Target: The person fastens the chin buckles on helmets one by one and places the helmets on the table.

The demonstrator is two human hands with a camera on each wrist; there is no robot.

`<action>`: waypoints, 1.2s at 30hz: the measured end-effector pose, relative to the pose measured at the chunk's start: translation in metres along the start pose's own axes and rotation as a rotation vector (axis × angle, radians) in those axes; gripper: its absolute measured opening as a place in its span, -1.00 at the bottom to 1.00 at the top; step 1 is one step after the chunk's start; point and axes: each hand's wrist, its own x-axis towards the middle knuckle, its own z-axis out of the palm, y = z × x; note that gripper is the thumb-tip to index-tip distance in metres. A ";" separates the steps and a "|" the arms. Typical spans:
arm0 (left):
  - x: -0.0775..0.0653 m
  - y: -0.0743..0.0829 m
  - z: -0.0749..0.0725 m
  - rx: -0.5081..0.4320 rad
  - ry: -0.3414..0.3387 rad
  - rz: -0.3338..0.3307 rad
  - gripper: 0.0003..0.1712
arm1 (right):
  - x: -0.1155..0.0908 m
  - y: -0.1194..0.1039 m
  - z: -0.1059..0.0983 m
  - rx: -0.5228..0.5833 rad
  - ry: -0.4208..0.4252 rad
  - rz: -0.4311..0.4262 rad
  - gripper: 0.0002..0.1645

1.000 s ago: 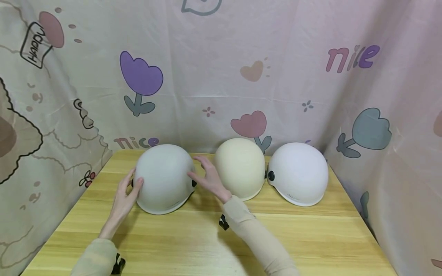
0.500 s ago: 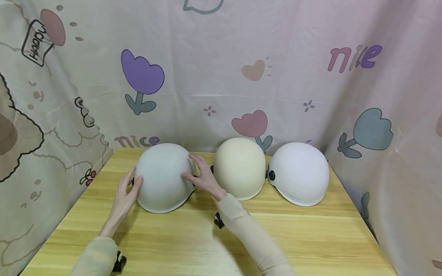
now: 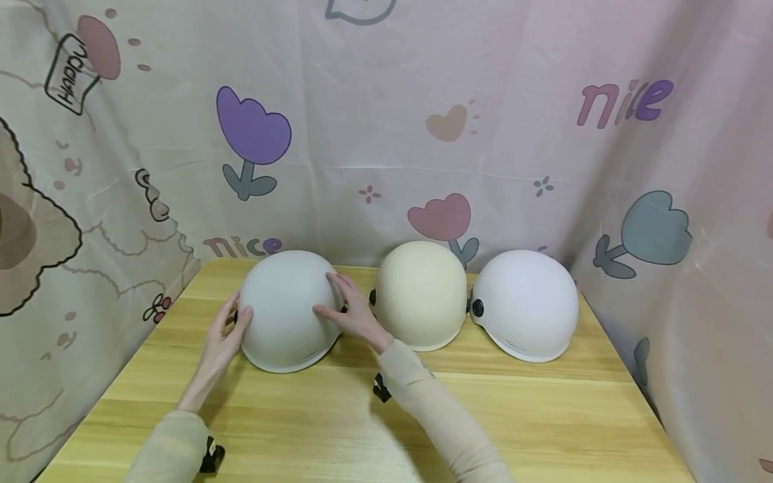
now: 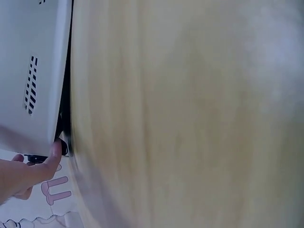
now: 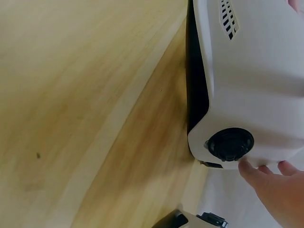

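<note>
A grey helmet (image 3: 286,312) sits dome up on the wooden table, at the left of a row. My left hand (image 3: 222,339) grips its left side, thumb on the front of the shell and fingers round the side. In the left wrist view that thumb (image 4: 54,153) lies at the rim, close to a dark fitting. My right hand (image 3: 360,315) rests on the opposite side with fingers spread and slightly bent. The right wrist view shows its fingertips touching the shell beside a round black side fitting (image 5: 231,144). The helmet's inside is hidden.
A cream helmet (image 3: 421,295) stands just right of my right hand, and a white helmet (image 3: 525,305) is beyond it. The wooden table (image 3: 290,429) extends toward me. A patterned curtain (image 3: 362,100) closes off the back and both sides.
My right hand has moved left from beside the grey helmet onto its right side. My left hand has kept its place on the helmet. The whole head view has shifted slightly.
</note>
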 end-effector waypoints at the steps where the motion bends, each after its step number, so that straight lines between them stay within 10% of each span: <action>1: 0.000 0.000 0.000 -0.002 -0.001 -0.007 -0.21 | 0.000 0.000 0.000 -0.002 -0.002 0.003 -0.10; 20: -0.007 0.007 -0.006 -0.183 -0.055 -0.223 -0.12 | -0.008 -0.004 -0.004 0.041 -0.037 0.087 0.07; 36: -0.010 0.035 0.002 -0.042 0.027 -0.122 -0.12 | -0.015 -0.007 -0.011 0.075 -0.008 0.111 0.13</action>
